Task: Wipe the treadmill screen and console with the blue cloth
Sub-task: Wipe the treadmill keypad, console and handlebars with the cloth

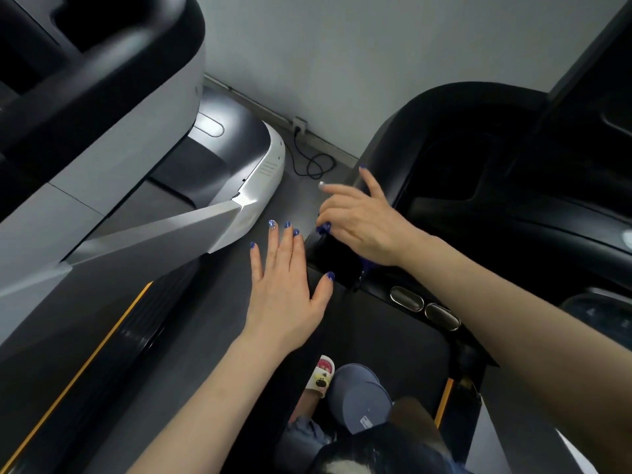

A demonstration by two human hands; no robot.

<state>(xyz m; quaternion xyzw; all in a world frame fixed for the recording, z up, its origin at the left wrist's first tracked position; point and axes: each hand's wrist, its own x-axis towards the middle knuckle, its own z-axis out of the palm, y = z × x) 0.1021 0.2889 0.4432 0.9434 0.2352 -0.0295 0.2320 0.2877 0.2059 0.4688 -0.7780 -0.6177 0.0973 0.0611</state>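
My right hand (pixel 362 220) rests on the left end of the black treadmill console (pixel 485 186), fingers curled in a grip on the blue cloth (pixel 323 228), of which only a small bunch shows under my fingertips, at about 9 o'clock of the hand. My left hand (pixel 285 282) hovers flat and spread, holding nothing, just at 7 o'clock of the right one, its thumb near the console's edge. Two oval metal sensor pads (pixel 424 307) sit on the handlebar at 5 o'clock of the cloth. A white treadmill (pixel 270 165) stands at 10 o'clock, its cable (pixel 313 162) coiled on the floor.
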